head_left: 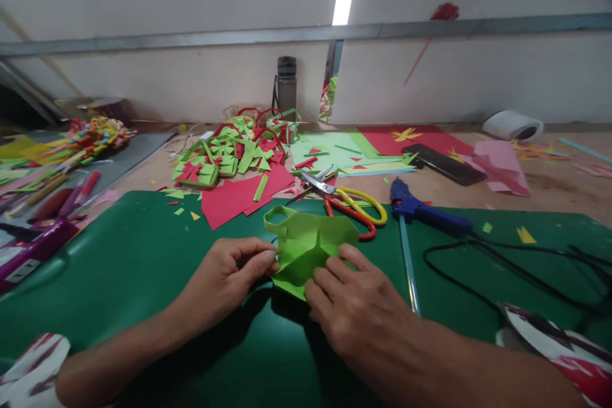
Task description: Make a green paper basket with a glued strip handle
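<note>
A folded light-green paper bag (315,236) with a paper loop at its upper left is held between both hands, just above a dark green mat (191,344). My left hand (234,274) pinches its left edge between thumb and forefinger. Curled over the bag's lower right side, my right hand (349,293) grips it; its thumb is hidden. Right behind the bag lie scissors (358,204) with yellow and red handles, their blades pointing left. To the right, a blue glue gun (425,207) rests on the mat with a clear glue stick (408,268) beside it.
Finished-looking small green and red paper bags (205,166) are piled behind red paper sheets (239,197). A dark phone (444,164), a tape roll (514,124) and a bottle (287,89) stand or lie farther back. A black cable (516,248) loops across the right side.
</note>
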Tool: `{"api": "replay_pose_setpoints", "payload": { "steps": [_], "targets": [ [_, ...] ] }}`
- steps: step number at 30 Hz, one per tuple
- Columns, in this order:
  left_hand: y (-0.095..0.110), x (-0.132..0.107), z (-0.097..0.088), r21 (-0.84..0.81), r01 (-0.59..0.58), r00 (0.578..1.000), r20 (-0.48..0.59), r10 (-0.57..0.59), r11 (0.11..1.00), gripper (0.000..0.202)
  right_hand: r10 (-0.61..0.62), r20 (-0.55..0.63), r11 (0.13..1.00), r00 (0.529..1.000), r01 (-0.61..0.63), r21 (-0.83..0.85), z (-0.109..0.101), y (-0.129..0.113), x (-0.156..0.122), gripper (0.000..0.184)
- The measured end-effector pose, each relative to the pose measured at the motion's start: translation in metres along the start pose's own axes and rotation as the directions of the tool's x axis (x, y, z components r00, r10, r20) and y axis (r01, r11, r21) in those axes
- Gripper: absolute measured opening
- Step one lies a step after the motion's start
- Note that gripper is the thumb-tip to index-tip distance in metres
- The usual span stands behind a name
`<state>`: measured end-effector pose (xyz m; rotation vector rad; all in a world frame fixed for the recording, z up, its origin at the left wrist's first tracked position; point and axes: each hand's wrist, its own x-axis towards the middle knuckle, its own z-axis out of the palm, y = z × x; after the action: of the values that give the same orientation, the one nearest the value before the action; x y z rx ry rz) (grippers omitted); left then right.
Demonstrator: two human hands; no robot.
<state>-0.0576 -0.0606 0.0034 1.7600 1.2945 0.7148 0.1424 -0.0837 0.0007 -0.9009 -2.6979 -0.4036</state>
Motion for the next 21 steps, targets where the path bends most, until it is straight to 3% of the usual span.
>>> {"api": "replay_pose_setpoints", "payload": {
  "steps": [3, 7, 13, 21],
  "targets": [
    [0.000, -0.002, 0.001, 0.115, -0.068, 0.997, -0.021, 0.071, 0.991, 0.024, -0.010, 0.101, 0.998, 0.995, 0.003, 0.063, 0.000, -0.001, 0.004, 0.006],
    [-0.005, -0.005, 0.000, 0.231, -0.163, 0.985, -0.010, 0.169, 0.959, 0.018, -0.016, 0.200, 0.992, 0.980, -0.010, 0.129, 0.003, 0.002, 0.004, 0.024],
    [-0.012, -0.009, -0.005, 0.197, -0.243, 0.966, 0.135, 0.219, 0.950, 0.014, -0.014, 0.225, 0.987, 0.974, -0.022, 0.161, 0.007, 0.004, 0.004, 0.033],
    [-0.018, -0.011, 0.003, 0.253, -0.365, 0.930, 0.065, 0.361, 0.896, 0.009, -0.001, 0.179, 0.982, 0.984, -0.033, 0.187, -0.001, 0.010, 0.015, 0.009]
  ]
}}
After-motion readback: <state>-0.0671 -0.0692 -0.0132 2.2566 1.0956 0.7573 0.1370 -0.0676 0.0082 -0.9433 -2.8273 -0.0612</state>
